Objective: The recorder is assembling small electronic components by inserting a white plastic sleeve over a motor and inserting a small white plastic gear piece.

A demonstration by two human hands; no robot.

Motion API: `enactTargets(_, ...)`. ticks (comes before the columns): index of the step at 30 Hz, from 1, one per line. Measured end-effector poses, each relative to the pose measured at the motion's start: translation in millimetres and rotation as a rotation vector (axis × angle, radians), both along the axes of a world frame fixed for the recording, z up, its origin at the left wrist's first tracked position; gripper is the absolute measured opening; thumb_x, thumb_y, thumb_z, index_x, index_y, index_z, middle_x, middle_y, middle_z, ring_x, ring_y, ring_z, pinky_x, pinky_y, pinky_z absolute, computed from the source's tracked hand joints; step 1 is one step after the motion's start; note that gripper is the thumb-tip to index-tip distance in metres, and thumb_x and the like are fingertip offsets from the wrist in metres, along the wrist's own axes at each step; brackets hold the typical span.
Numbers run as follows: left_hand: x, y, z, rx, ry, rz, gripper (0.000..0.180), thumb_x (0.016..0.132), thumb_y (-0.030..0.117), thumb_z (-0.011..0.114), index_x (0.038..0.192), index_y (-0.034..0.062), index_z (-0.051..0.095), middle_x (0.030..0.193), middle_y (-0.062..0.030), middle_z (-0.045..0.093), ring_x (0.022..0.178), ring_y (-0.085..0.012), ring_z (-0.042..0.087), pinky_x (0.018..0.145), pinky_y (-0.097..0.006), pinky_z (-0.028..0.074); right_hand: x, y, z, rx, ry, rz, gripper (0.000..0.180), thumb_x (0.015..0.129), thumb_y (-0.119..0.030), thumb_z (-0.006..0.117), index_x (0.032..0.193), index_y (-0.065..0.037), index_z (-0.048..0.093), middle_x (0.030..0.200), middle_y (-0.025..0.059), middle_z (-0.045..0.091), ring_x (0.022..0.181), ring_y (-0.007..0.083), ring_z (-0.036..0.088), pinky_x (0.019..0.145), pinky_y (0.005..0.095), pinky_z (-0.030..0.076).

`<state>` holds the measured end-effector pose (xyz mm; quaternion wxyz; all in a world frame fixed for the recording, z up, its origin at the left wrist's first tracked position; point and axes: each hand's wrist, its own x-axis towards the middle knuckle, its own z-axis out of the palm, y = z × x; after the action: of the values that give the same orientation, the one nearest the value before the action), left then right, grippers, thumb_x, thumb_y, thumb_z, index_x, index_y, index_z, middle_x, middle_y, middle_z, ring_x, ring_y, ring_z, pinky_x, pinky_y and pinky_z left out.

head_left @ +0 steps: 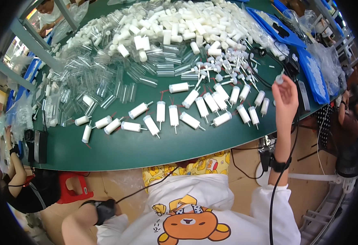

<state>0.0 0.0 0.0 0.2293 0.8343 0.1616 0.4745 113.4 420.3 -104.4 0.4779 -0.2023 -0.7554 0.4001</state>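
My right hand is raised over the right side of the green table. Its fingertips pinch a small translucent round cap-like piece. My left hand is low beside my lap, below the table edge; the wrist strap and angle hide its fingers. Several white cylinders with thin stems and red wires lie spread along the table's near half. Nearest my right hand is one such small cylinder. A cluster of white stemmed pieces with round caps lies farther back, left of my hand.
White foam-like cylinders are heaped at the back. Clear plastic tubes pile up at the left. Blue trays stand on the right, near black cables. Another person's arm shows at far left, near a red stool.
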Motion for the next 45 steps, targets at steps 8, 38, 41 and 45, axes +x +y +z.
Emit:
enactTargets(8, -1, 75, -104, -0.737, -0.096, 1.318, 0.016, 0.08, -0.001, 0.058, 0.095, 0.0006, 0.064, 0.077, -0.0089, 0.058, 0.065, -0.0157, 0.055, 0.063, -0.026, 0.046, -18, -14, 27, -0.076, -0.095, 0.186, 0.026, 0.08, 0.001, 0.066, 0.105, 0.001, 0.057, 0.087, 0.0026, 0.057, 0.077, 0.0081, 0.055, 0.072, 0.0213, 0.044)
enactTargets(38, 6, 87, -133, -0.557, 0.093, 1.311, 0.012, 0.071, 0.013, 0.069, 0.083, 0.0122, 0.065, 0.065, -0.0003, 0.05, 0.06, -0.0191, 0.05, 0.055, -0.031, 0.04, -188, 37, 23, -0.021, -1.052, 0.407, 0.029, 0.081, -0.027, 0.056, 0.075, 0.001, 0.059, 0.072, 0.012, 0.062, 0.063, 0.0176, 0.059, 0.057, 0.0314, 0.048)
enactTargets(41, 6, 88, -134, -0.552, 0.093, 1.308, 0.012, 0.071, 0.013, 0.069, 0.083, 0.0122, 0.065, 0.064, -0.0003, 0.05, 0.06, -0.019, 0.05, 0.055, -0.031, 0.04, -185, 42, 21, 0.225, -0.994, 0.345, 0.032, 0.082, -0.028, 0.057, 0.077, 0.003, 0.058, 0.067, 0.0122, 0.06, 0.064, 0.022, 0.058, 0.06, 0.0335, 0.046)
enactTargets(45, 5, 88, -134, -0.56, 0.089, 1.303, 0.011, 0.072, 0.013, 0.068, 0.083, 0.0114, 0.065, 0.064, -0.0002, 0.05, 0.06, -0.0192, 0.05, 0.055, -0.031, 0.04, -170, 29, 17, 0.326, -0.775, 0.298, 0.033, 0.081, -0.026, 0.058, 0.078, 0.006, 0.059, 0.079, 0.0217, 0.062, 0.075, 0.031, 0.06, 0.069, 0.0367, 0.047)
